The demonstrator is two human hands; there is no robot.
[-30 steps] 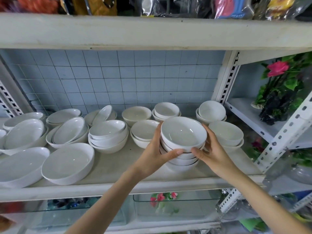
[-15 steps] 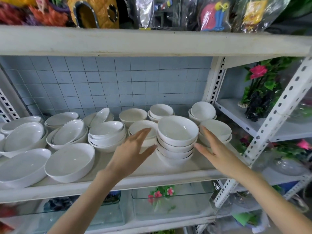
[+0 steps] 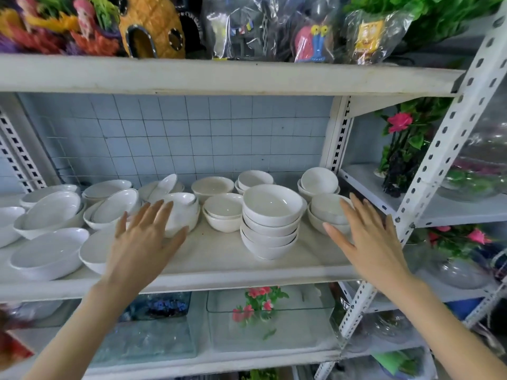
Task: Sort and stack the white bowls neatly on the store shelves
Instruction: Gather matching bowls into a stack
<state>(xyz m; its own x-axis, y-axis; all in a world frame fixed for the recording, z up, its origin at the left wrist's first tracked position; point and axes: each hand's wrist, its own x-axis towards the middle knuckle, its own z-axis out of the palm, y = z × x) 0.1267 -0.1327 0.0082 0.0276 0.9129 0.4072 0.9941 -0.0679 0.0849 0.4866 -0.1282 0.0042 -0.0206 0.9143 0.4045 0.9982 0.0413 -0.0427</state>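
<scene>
A stack of several round white bowls (image 3: 270, 223) stands near the front of the white shelf (image 3: 219, 259), right of centre. My left hand (image 3: 145, 237) hovers to its left with fingers spread and straight, holding nothing, in front of a pile of nested bowls (image 3: 181, 209). My right hand (image 3: 365, 237) is held flat to the right of the stack, in front of two nested bowls (image 3: 326, 212). Smaller bowls (image 3: 223, 212) sit between the hands, and more stand at the back (image 3: 255, 179).
Wide oval white dishes (image 3: 49, 252) fill the shelf's left side. A perforated white upright (image 3: 439, 160) stands at the right, with artificial flowers (image 3: 400, 149) beyond it. Packaged toys (image 3: 315, 31) line the shelf above. Glass tanks (image 3: 269, 319) sit below.
Both hands let go of the bowl stack, which stays on the shelf. They have moved apart, the left hand to the left and the right hand to the right, fingers straightened.
</scene>
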